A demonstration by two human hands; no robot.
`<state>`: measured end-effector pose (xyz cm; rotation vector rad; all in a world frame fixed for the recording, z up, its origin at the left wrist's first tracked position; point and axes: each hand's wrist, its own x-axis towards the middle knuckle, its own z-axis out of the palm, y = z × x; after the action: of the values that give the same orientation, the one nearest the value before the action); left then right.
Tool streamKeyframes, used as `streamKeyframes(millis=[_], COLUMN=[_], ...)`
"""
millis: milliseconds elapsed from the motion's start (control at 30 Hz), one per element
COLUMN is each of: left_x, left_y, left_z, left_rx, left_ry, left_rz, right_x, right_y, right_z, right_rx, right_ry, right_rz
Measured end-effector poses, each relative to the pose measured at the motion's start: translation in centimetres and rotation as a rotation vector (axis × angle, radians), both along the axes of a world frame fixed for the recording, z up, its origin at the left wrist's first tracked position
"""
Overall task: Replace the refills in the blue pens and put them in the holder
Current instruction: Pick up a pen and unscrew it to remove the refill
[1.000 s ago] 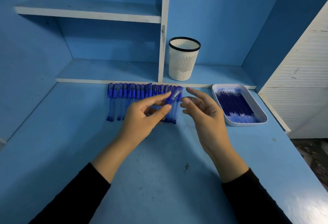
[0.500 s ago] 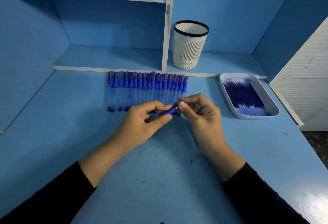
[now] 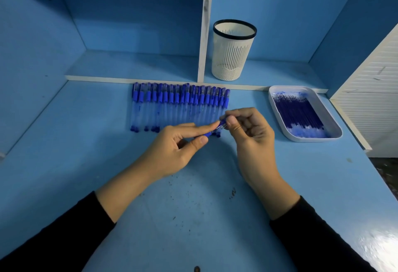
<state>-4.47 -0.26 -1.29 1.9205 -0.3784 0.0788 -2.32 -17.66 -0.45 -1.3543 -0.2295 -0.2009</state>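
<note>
Toward the back edge of the table (image 3: pixel 90 164), in front of the row of pens (image 3: pixel 178 108), I see the left grip (image 3: pixel 172 151) and right grip (image 3: pixel 254 140) each pinching one end of a blue pen (image 3: pixel 220 125). It looks light, stiff, slick; I'd hold the barrel firmly.

left hand (image 3: pixel 178 148) — pinching pen (image 3: pixel 221 125) | right hand (image 3: pixel 252 140) — fingers curled, pinching same pen
</note>
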Motion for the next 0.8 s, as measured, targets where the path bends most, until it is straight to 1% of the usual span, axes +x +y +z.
streamKeyframes(millis=[67, 167, 267, 333, 500, 600, 633, 800], left_x=[-0.1, -0.3, -0.4, -0.4, -0.2, 0.1, 0.1, 0.1], left_y=[0.0, -0.2, -0.2, -0.2, 0.2, 0.6, 0.7, 0.5], left_z=[0.1, 0.2, 0.4, 0.5, 0.9, 0.8, 0.8, 0.4], left_rx=[-0.041, -0.056, -0.091, -0.114, -0.076, -0.062, -0.061, -0.019], left_ry=[0.024, 0.003, -0.014, -0.015, -0.065, -0.098, -0.114, -0.139], left_rz=[0.035, 0.067, 0.106, 0.115, 0.136, 0.169, 0.179, 0.181], right_x=[0.2, 0.5, 0.9, 1.3, 2.4, 2.8, 2.8, 2.9], right_y=[0.0, 0.1, -0.5, -1.4, -3.6, -3.8, -3.6, -2.5], right_z=[0.4, 1.0, 1.5, 1.8, 1.7, 0.8, 0.6, -0.3], right_rx=[0.002, 0.018, 0.072, 0.038, -0.237, -0.567, -0.645, -0.833], right_ry=[0.003, 0.006, 0.064, 0.089, 0.16, 0.16, 0.15, 0.042], right_rz=[0.021, 0.034, 0.047, 0.022, 0.009, -0.008, -0.016, -0.06])
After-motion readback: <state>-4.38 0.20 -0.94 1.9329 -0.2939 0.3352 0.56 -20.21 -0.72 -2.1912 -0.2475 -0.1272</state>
